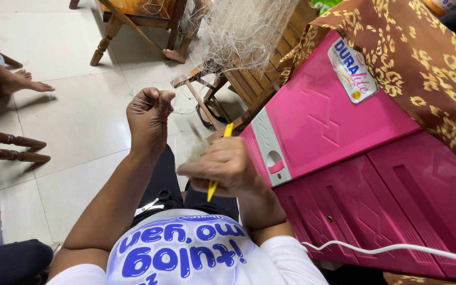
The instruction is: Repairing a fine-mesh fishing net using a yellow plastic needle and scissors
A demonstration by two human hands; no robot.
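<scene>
Left hand raised, fist closed, pinching fine net threads. Right hand closed around yellow netting needle. Pale net draped over wooden chair. Scissors on lap. Pink plastic cabinet at right.

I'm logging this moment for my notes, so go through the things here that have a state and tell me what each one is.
Left hand: raised, closed, pinching fine net thread.
Right hand: closed around the yellow netting needle, which points up.
Fishing net: bunched, draped over a wooden chair.
Scissors: closed, resting on the lap.
Pink plastic cabinet: doors shut.
White cable: lying loose across the cabinet.
</scene>
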